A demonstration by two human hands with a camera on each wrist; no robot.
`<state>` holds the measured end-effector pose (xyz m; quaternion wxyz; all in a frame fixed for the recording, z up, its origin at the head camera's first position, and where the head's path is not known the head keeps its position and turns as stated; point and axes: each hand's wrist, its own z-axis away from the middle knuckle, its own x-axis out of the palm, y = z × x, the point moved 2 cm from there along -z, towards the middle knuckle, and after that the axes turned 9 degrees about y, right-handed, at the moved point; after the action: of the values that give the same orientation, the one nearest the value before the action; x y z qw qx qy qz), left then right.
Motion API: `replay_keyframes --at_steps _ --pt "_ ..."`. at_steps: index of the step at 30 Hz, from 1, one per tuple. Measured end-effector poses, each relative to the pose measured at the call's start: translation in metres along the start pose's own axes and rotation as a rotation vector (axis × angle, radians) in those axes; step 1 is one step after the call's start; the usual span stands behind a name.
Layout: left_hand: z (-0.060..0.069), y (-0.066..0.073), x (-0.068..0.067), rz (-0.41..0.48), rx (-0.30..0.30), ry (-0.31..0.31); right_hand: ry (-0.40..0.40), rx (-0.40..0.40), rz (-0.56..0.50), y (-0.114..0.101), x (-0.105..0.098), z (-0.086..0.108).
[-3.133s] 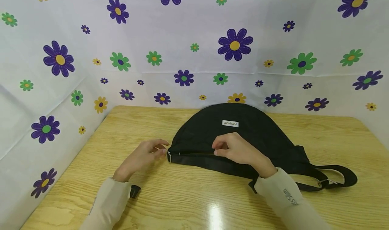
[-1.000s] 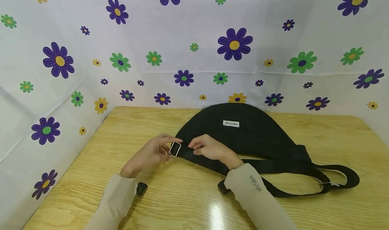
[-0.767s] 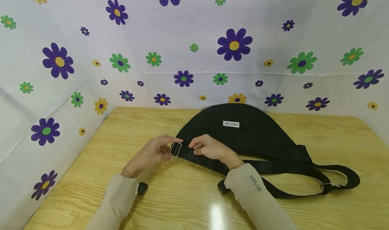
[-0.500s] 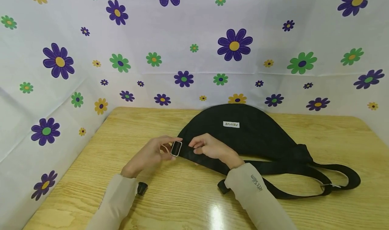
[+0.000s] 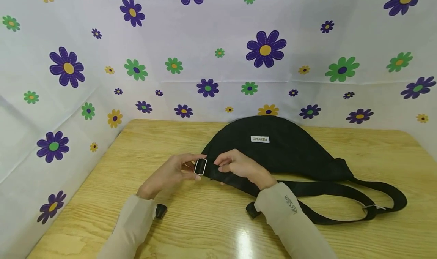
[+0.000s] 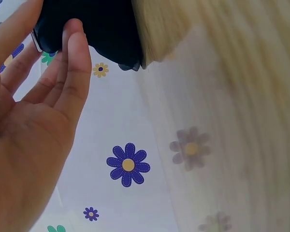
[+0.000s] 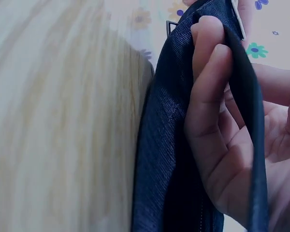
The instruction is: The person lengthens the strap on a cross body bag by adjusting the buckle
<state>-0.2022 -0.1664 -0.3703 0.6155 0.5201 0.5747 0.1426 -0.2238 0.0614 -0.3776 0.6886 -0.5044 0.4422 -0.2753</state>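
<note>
A black half-round bag [image 5: 283, 152] with a small white label [image 5: 260, 139] lies toward the back of the table. My left hand [image 5: 170, 173] holds the metal strap buckle [image 5: 200, 167] at the bag's left corner between thumb and fingers. Just right of it, my right hand [image 5: 240, 166] pinches the black strap [image 5: 235, 182]. The right wrist view shows curled fingers [image 7: 210, 82] behind the strap [image 7: 249, 106], against the bag's fabric [image 7: 159, 135]. In the left wrist view, the fingers [image 6: 77, 58] touch black fabric [image 6: 101, 24].
A black clip [image 5: 161, 211] lies by my left sleeve, and another black strap end [image 5: 252, 210] by my right sleeve. Strap loops with a metal ring [image 5: 370, 209] spread over the table's right side. A flower-printed cloth [image 5: 191, 38] stands behind and to the left of the table.
Both hands came together at the bag's left corner, the left taking the buckle and the right moving left onto the strap. Lately the buckle has shifted slightly right, and the bag's right corner has lifted slightly.
</note>
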Motion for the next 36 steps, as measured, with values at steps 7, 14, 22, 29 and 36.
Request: replay_keyframes --at_steps 7,14,22,29,36 --pt "-0.001 -0.001 0.001 0.017 -0.016 -0.003 0.001 -0.011 -0.077 0.004 0.001 -0.001" --pt "-0.001 0.0 0.002 0.033 0.02 -0.009 -0.03 -0.02 -0.199 0.005 0.005 -0.003" --pt "-0.002 0.0 0.006 0.048 0.038 -0.02 -0.02 -0.019 -0.224 0.001 0.011 -0.003" --pt "-0.002 -0.001 0.005 0.026 0.044 -0.015 -0.036 -0.03 -0.108 0.002 0.003 -0.002" --pt "-0.001 0.0 0.003 0.022 0.026 -0.01 -0.135 -0.029 -0.05 0.004 -0.009 0.004"
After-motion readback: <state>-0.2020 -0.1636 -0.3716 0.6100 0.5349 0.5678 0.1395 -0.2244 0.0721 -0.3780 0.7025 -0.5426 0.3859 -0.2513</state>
